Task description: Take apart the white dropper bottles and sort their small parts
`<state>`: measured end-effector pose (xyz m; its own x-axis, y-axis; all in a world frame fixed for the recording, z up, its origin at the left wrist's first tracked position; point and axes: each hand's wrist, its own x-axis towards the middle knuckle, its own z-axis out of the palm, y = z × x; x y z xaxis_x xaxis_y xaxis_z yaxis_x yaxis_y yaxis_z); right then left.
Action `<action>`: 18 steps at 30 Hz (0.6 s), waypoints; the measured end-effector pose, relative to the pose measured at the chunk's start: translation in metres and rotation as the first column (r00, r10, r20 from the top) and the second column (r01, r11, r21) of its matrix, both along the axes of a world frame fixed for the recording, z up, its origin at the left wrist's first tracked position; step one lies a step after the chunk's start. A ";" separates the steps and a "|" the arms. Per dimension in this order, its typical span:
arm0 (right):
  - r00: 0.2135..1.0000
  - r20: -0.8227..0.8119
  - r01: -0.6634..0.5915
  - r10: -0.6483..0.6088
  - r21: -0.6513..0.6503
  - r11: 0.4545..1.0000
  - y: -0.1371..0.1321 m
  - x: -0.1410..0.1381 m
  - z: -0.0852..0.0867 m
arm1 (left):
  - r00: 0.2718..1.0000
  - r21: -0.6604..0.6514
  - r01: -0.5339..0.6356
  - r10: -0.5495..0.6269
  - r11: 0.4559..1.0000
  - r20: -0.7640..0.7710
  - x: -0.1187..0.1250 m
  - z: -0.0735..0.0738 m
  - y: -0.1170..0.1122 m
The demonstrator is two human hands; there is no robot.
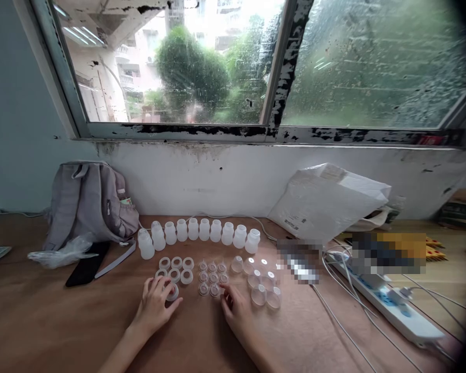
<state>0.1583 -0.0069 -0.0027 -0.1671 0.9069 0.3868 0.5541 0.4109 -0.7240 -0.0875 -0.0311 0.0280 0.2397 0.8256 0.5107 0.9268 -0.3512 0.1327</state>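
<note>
On the wooden table an arc of several small white plastic bottles stands near the wall. In front of them lie several white screw rings, several clear teats and several clear dome caps. My left hand rests on the table with its fingers curled round a white ring with a teat. My right hand lies beside the nearest teats, its fingertips pinched at one small piece I cannot make out.
A grey backpack leans on the wall at the left, with a black phone and a crumpled plastic bag before it. A white parcel bag sits at the right. A white power strip and cables lie right of the caps.
</note>
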 end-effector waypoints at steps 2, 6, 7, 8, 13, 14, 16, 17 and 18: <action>0.998 0.063 0.010 -0.009 -0.006 1.000 0.003 -0.001 -0.002 | 1.000 -0.004 0.006 -0.006 1.000 0.003 -0.004 -0.007 -0.004; 0.990 0.130 0.046 -0.046 0.007 0.999 0.009 -0.006 -0.005 | 0.994 -0.018 0.063 -0.062 0.998 0.093 0.002 -0.007 -0.003; 0.989 0.137 0.051 -0.052 0.011 0.999 0.010 -0.007 -0.005 | 0.987 -0.024 0.087 -0.083 0.996 0.141 0.007 -0.004 -0.002; 0.989 0.139 0.054 -0.055 0.012 0.998 0.010 -0.008 -0.005 | 0.974 -0.032 0.114 -0.105 0.993 0.199 0.014 -0.001 -0.001; 0.998 0.030 0.062 -0.062 -0.018 0.998 0.007 -0.008 0.000 | 0.820 -0.088 0.230 -0.145 0.969 0.554 0.059 0.009 0.007; 0.998 -0.021 0.064 -0.064 -0.037 0.997 0.006 -0.007 0.001 | 0.779 -0.083 0.247 -0.146 0.966 0.609 0.068 0.007 0.007; 0.989 -0.133 0.055 -0.067 -0.090 0.994 0.004 -0.006 0.004 | 0.714 -0.057 0.277 -0.166 0.959 0.680 0.082 -0.001 0.004; 0.981 -0.184 0.044 -0.065 -0.113 0.993 0.003 -0.005 0.006 | 0.693 -0.052 0.288 -0.171 0.956 0.700 0.087 -0.006 0.003; 0.973 -0.223 0.036 -0.063 -0.125 0.992 0.003 -0.005 0.006 | 0.682 -0.053 0.301 -0.176 0.952 0.710 0.090 -0.011 0.001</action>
